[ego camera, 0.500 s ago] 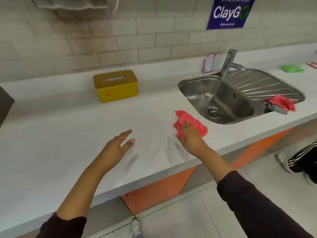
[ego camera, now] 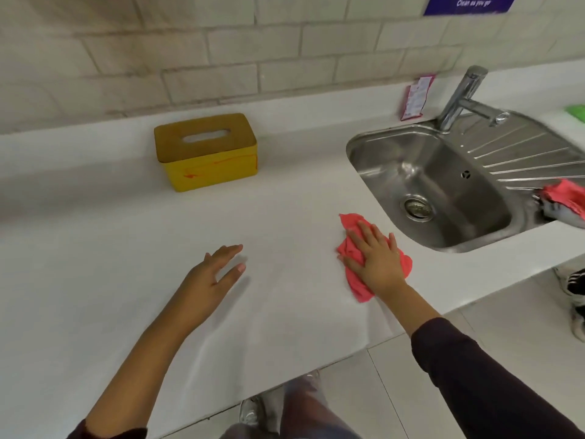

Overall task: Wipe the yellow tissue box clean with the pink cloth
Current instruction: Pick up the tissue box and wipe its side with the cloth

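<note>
The yellow tissue box (ego camera: pixel 207 153) stands on the white counter (ego camera: pixel 95 248) near the back wall, with a brown slotted lid and red marks on its front side. The pink cloth (ego camera: pixel 351 251) lies crumpled on the counter just left of the sink. My right hand (ego camera: pixel 375 261) lies flat on top of the cloth, fingers spread and pointing toward the wall. My left hand (ego camera: pixel 215 274) hovers open over the bare counter, well in front of the box, holding nothing.
A steel sink (ego camera: pixel 443 185) with a tap (ego camera: pixel 462 96) and drainboard fills the right side. A second pink cloth (ego camera: pixel 563 198) lies on the drainboard's near edge. A small packet (ego camera: pixel 416 96) leans on the wall. Another person's shoe (ego camera: pixel 576 289) is on the floor at right.
The camera has moved closer and tilted down. My right hand has slid further onto the pink cloth and now covers its middle. My left hand stays open over the counter.
</note>
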`<state>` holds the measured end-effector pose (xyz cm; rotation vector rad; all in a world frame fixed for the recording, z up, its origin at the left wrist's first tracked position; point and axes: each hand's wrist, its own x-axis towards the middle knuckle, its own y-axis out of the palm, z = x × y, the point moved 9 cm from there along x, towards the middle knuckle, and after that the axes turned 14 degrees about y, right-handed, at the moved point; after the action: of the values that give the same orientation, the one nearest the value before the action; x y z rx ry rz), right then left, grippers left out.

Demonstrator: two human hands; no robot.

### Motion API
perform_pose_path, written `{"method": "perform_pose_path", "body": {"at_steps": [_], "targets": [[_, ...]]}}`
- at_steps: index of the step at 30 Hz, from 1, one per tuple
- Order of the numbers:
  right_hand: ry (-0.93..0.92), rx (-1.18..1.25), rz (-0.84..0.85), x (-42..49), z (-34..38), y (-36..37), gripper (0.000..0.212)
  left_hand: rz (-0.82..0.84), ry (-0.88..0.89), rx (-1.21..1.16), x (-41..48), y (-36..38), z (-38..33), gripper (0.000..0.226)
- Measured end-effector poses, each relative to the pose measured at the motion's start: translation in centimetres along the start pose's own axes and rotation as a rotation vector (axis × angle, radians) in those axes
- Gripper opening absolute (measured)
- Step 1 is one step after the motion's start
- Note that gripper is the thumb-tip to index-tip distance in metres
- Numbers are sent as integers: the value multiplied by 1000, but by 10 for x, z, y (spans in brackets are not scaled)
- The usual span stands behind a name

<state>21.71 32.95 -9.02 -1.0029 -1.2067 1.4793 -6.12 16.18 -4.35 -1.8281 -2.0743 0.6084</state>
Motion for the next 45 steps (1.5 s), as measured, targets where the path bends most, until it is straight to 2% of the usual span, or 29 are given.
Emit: {"method": "perform_pose_path", "body": {"at_steps": [4, 7, 9, 11, 13, 15, 17, 20, 23, 26, 28, 32, 36, 40, 45], "targets": [[31, 276, -115, 11, 3, -8, 35, -85, -12, -14, 17, 1, 2, 42], [237, 641, -130, 14, -9, -20, 23, -134, -7, -26, 27, 2, 1, 35], [416, 924, -114, 21, -17, -30, 23, -195, -7, -8, 36, -7, -1, 34], [585, 1212, -44, 34, -19, -34, 26, -239, -9, 33, 47, -21, -5, 35], [737, 1514, 97, 50, -14, -27, 33, -251, 10, 91, 60, -38, -11, 38], [781, 1872, 324, 65, 12, -20, 36, -252, 27, 168, 75, -56, -16, 37], [748, 2036, 521, 75, 39, -17, 44, -237, 17, 259, 91, -75, -18, 41], [733, 2105, 732, 83, 72, -11, 54, -196, -16, 407, 125, -104, -14, 60], [633, 2247, 900, 84, 102, -14, 65, -106, -96, 584, 169, -128, 2, 84], [586, 2299, 1010, 76, 122, -19, 81, 32, -99, 672, 211, -140, 21, 102], [557, 2304, 1040, 73, 131, -23, 84, 88, -69, 698, 236, -146, 29, 110], [642, 2249, 1042, 70, 133, -16, 61, 249, -121, 877, 272, -153, 43, 139], [684, 2256, 945, 64, 127, -16, 52, 404, -117, 995, 293, -153, 50, 156], [719, 2220, 845, 54, 120, -18, 55, 465, -79, 1037, 301, -153, 48, 155], [767, 2252, 759, 37, 109, -25, 57, 435, 51, 1059, 303, -153, 34, 144]]}}
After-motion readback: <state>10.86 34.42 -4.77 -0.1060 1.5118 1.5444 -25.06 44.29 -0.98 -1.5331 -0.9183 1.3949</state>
